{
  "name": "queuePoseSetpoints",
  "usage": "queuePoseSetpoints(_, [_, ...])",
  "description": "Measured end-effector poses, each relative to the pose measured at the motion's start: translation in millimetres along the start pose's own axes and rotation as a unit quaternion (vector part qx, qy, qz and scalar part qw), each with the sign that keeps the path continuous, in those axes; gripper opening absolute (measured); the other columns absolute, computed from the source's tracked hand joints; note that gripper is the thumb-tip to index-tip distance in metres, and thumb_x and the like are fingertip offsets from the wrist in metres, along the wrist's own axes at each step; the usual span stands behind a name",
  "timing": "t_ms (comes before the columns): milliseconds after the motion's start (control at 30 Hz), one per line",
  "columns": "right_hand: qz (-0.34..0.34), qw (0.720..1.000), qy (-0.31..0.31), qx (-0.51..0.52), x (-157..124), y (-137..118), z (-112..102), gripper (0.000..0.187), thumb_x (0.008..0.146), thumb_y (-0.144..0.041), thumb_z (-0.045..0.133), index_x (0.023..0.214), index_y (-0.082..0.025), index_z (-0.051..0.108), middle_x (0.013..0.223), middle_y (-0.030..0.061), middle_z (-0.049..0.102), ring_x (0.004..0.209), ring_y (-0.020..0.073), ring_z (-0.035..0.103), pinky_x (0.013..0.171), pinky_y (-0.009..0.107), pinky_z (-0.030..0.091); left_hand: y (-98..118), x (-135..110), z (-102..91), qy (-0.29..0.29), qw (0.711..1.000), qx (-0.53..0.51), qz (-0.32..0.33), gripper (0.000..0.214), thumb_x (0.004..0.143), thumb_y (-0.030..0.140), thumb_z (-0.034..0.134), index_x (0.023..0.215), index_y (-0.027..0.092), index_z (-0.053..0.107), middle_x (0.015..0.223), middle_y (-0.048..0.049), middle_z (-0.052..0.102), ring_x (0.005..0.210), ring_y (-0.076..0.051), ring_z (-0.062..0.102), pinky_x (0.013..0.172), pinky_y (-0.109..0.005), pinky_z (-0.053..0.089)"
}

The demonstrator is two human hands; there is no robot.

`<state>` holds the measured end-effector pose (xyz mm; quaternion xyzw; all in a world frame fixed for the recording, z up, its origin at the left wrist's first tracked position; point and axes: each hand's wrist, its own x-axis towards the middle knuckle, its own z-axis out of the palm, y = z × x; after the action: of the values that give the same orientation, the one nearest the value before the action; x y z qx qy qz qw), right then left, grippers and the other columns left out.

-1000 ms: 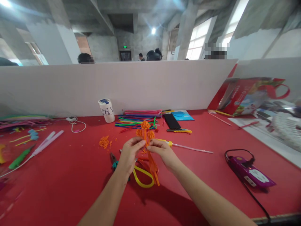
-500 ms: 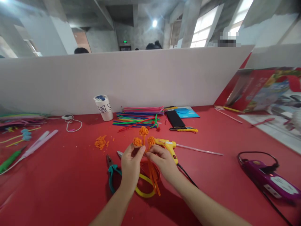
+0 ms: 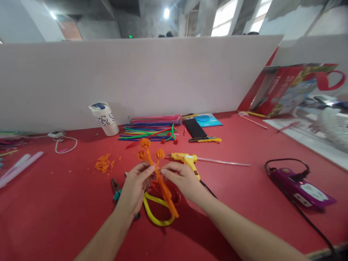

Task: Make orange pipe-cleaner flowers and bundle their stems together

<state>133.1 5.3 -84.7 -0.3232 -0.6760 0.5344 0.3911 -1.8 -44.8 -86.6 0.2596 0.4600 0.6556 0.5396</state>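
Three orange pipe-cleaner flowers [image 3: 145,143] with round, fuzzy heads are held up in front of me, their long orange stems [image 3: 166,192] slanting down to the right. My left hand [image 3: 137,185] pinches the stems just below the heads. From the other side, the fingertips of my right hand [image 3: 181,179] close on the same stems. Under the bundle lie scissors with a yellow and a red handle loop [image 3: 156,222]; their blades are mostly hidden by my left hand. Teal-handled pliers [image 3: 116,188] stick out beside my left wrist, partly covered.
A yellow glue gun [image 3: 187,159] with a clear stick lies past my right hand. Orange fluff scraps [image 3: 102,163], a white tumbler [image 3: 106,119], coloured pipe cleaners [image 3: 149,130] and a black phone [image 3: 195,128] stand farther back. A purple power strip [image 3: 301,186] sits right.
The camera view has turned right and slightly down, so the table things appear farther left and higher. The flower bundle leans more to the left, still between both hands.
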Motion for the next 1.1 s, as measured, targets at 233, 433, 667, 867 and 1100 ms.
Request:
queuePoseSetpoints(233, [0.058, 0.996, -0.041, 0.049, -2, 3, -2, 0.012, 0.072, -0.028, 0.061, 0.067, -0.018, 0.066, 0.063, -0.0012, 0.061, 0.060, 0.0130, 0.053, 0.061, 0.027, 0.042, 6, 4, -2.2, 0.042, 0.996, 0.022, 0.072, 0.019, 0.060, 0.019, 0.074, 0.071, 0.015, 0.059, 0.056, 0.0047, 0.060, 0.050, -0.007, 0.052, 0.051, -0.018, 0.038])
queuePoseSetpoints(433, [0.056, 0.998, -0.030, 0.005, -5, 1, 3, 0.007, 0.068, -0.022, 0.059, 0.061, -0.018, 0.060, 0.055, -0.0044, 0.055, 0.050, 0.0099, 0.046, 0.051, 0.024, 0.036, 4, 1, 0.0, 0.009, 0.999, 0.006, 0.038, 0.019, 0.060, 0.019, 0.074, 0.073, 0.015, 0.061, 0.060, 0.0037, 0.061, 0.053, -0.008, 0.053, 0.055, -0.020, 0.041])
queuePoseSetpoints(667, [-0.010, 0.998, 0.015, -0.062, -9, -1, 3, 0.005, 0.069, -0.017, 0.056, 0.066, -0.020, 0.059, 0.063, -0.0026, 0.059, 0.060, 0.0134, 0.053, 0.059, 0.025, 0.040, 1, -2, -3.1, -0.041, 0.997, 0.023, -0.056, 0.013, 0.066, 0.022, 0.072, 0.072, 0.013, 0.064, 0.064, 0.0004, 0.060, 0.058, -0.009, 0.054, 0.059, -0.021, 0.042])
queuePoseSetpoints(867, [-0.064, 0.991, 0.011, -0.115, -9, -1, 4, 0.011, 0.069, -0.014, 0.055, 0.063, -0.022, 0.060, 0.060, -0.0021, 0.058, 0.058, 0.0145, 0.052, 0.058, 0.027, 0.039, 1, -1, -4.6, -0.029, 0.991, 0.127, -0.003, 0.017, 0.070, 0.027, 0.069, 0.063, 0.014, 0.061, 0.056, 0.0016, 0.056, 0.053, -0.009, 0.050, 0.053, -0.019, 0.038])
queuePoseSetpoints(1100, [0.005, 0.997, -0.055, -0.057, -4, -2, -7, 0.015, 0.071, -0.015, 0.050, 0.075, -0.020, 0.064, 0.071, -0.0002, 0.064, 0.067, 0.0147, 0.057, 0.064, 0.027, 0.043, 5, 2, -6.4, -0.032, 0.989, 0.144, 0.003, 0.019, 0.071, 0.028, 0.067, 0.061, 0.015, 0.060, 0.054, 0.0016, 0.057, 0.052, -0.009, 0.051, 0.052, -0.019, 0.039])
